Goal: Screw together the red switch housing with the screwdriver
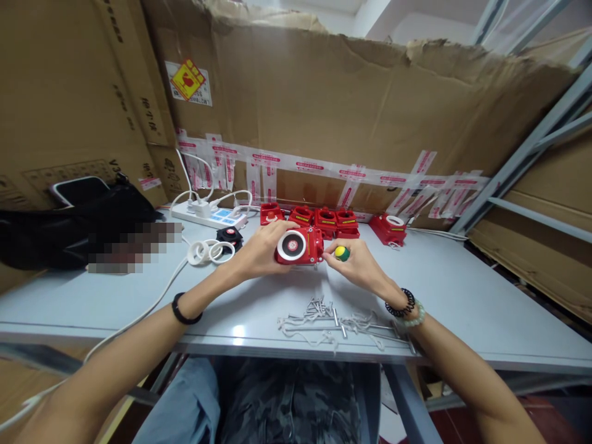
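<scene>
A red box [315,237] was gripped by the left hand [259,253], with the fingers closed around its left side; it was held above the near middle of the table [467,277], its white ring and dark round centre turned upward. A green-and-yellow handle [342,253] was clasped in the right hand [361,265], its fingertips set at the box's right end. Whether the box was met by the tool's tip could not be told.

Nearer the table's front edge, loose screws [318,306] were heaped beside metal rods [308,327] and tangled white strings [330,338]. Left of the left hand, white rings [199,253] were placed near a black part [230,235], with a power strip [210,216] set behind. More red boxes [325,219] were lined up beyond the hands, and another was placed farther right. At the far left, a phone [81,190] was rested on a black bag [41,237]. The back was closed off by cardboard [300,92].
</scene>
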